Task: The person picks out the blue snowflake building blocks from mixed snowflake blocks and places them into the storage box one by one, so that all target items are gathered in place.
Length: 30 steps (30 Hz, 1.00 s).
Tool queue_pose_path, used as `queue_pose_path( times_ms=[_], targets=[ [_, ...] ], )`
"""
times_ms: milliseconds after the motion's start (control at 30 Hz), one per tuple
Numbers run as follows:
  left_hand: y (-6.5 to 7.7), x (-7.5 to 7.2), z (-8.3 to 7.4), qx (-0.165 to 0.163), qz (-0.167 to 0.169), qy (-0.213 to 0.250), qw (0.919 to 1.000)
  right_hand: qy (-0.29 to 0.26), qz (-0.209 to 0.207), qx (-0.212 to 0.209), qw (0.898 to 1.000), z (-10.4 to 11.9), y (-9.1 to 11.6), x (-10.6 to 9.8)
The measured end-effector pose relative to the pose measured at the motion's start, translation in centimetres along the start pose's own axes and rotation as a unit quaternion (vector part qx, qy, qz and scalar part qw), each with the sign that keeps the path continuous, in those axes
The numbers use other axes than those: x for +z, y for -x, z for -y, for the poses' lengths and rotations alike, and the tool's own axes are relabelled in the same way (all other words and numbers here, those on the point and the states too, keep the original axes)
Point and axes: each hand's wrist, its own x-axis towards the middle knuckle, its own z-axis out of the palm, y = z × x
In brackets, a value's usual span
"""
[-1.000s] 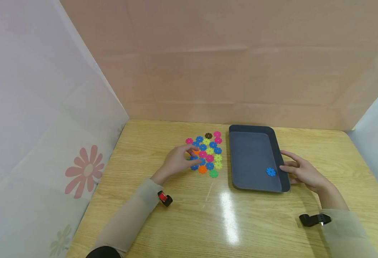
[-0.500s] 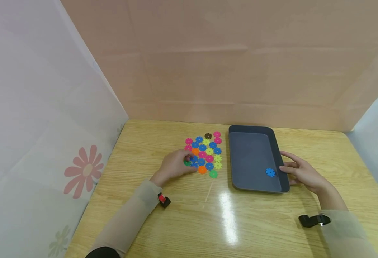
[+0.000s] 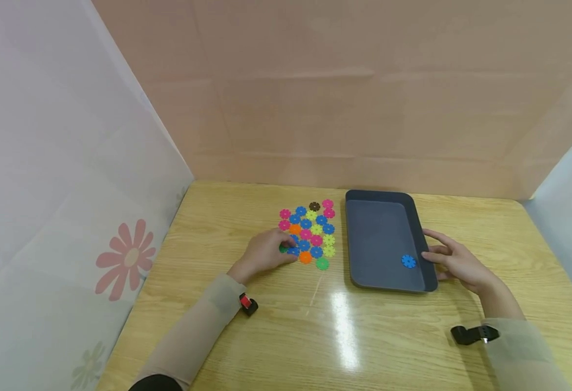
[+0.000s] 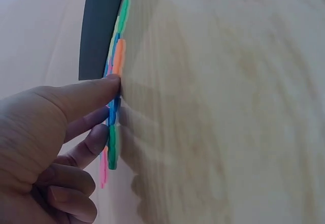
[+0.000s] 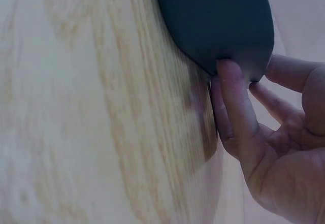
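Several flat, notched plastic flower discs lie in a cluster on the table, among them a pink one (image 3: 316, 240), an orange one (image 3: 305, 257) and a light green one (image 3: 322, 263). At the cluster's near left edge my left hand (image 3: 268, 251) pinches a blue disc (image 3: 293, 251) between thumb and fingers, low against the table. A dark green disc (image 4: 112, 150) lies beside these fingertips, partly hidden in the head view. My right hand (image 3: 459, 265) holds the right wall of a dark grey tray (image 3: 381, 233), thumb at the rim and fingers outside.
One blue disc (image 3: 408, 261) lies in the tray's near right part. The wooden table (image 3: 266, 336) runs up to a brown backdrop (image 3: 286, 108), with a flower-printed white sheet (image 3: 71, 163) at left.
My left hand has come down a little into the cluster's left edge, its fingers closing about a blue disc. The right hand and the tray stay put.
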Motion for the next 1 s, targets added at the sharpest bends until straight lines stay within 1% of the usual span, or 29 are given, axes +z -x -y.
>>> queue_pose_path(
  times_ms=[133, 267, 500, 700, 1000],
  targets=[
    [-0.06, 0.07, 0.06, -0.009, 0.012, -0.004, 0.9999, 0.002, -0.004, 0.011, 1.000, -0.22, -0.05, 0.22],
    [0.03, 0.21, 0.17, -0.012, 0.016, -0.002, 0.9998, 0.006, -0.003, 0.015, 1.000, -0.39, -0.02, 0.34],
    [0.31, 0.35, -0.10, -0.006, 0.002, 0.008, 0.9999, 0.007, -0.004, 0.007, 1.000, -0.40, -0.04, 0.43],
    [0.31, 0.32, -0.27, 0.006, -0.008, 0.010, 0.9999, 0.003, -0.007, 0.012, 1.000, -0.27, -0.07, 0.37],
    [0.48, 0.41, -0.10, 0.026, -0.030, 0.015, 0.9991, 0.001, -0.009, 0.017, 1.000, -0.17, -0.07, 0.30]
  ],
)
